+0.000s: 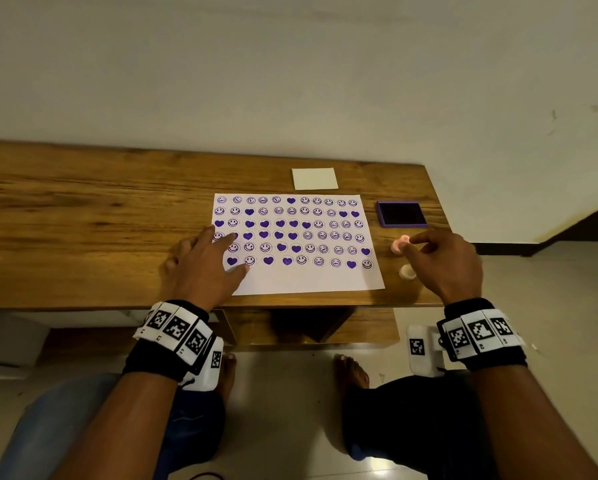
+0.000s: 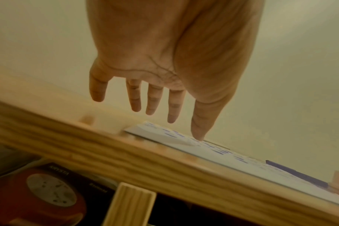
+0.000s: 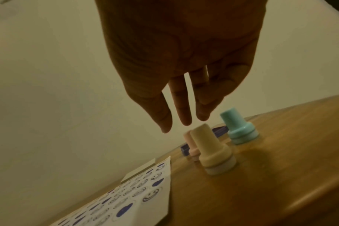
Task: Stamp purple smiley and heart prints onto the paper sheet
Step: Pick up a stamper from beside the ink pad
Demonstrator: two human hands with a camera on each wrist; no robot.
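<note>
The white paper sheet (image 1: 308,278) lies on the wooden table (image 1: 82,220), covered in rows of purple smileys and hearts. My left hand (image 1: 236,252) rests flat on its left edge, fingers spread; in the left wrist view the left hand (image 2: 185,129) touches the paper sheet (image 2: 184,143) with its thumb tip. My right hand (image 1: 410,244) hovers right of the sheet, fingertips by a pink stamp (image 1: 398,244). In the right wrist view the right hand (image 3: 175,126) has straight fingers just above a cream stamp (image 3: 215,152), holding nothing. The pink stamp (image 3: 192,145) stands behind it.
A purple ink pad (image 1: 400,213) sits open at the back right. A teal stamp (image 3: 240,128) stands near the table's right edge. The cream stamp (image 1: 407,271) is close to the front edge. A white notepad (image 1: 314,178) lies behind the sheet. A red clock (image 2: 48,195) sits below.
</note>
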